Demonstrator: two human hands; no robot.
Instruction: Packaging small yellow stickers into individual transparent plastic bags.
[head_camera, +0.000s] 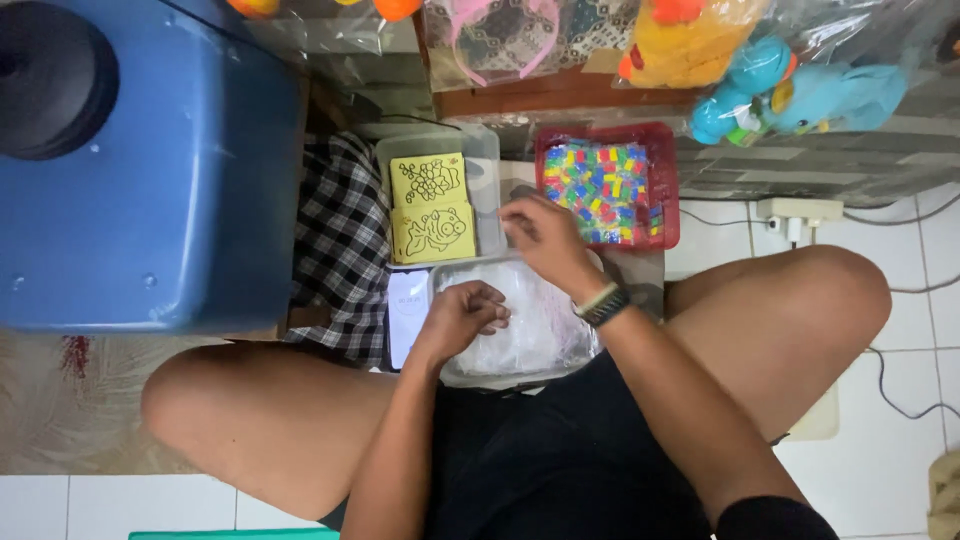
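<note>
A big blue plastic bin (170, 170) filled the upper left of the frame, with a checked cloth (345, 250) lying just to its right. Beside the cloth, a clear box (485, 160) held two yellow cards (432, 208) printed with line drawings, one above the other. To the right of it sat a red basket (668, 190) full of small colourful packets (600, 190). Wrapped toys (790, 95) crowded the top edge, and a white power strip (800, 212) lay on the tiled floor at the right.

At the centre of the frame, between the person's bare knees, a clear tray (530, 365) held a heap of thin clear bags (545, 320). The left hand (462, 315) rested on the heap's left side, fingers curled and pressed together onto the plastic. The right hand (540, 235), a watch (602, 305) on its wrist, hovered above the tray's far edge, near the red basket; its fingers were drawn together, but whether they pinched anything could not be told. A white sheet (407, 315) lay just left of the tray.
</note>
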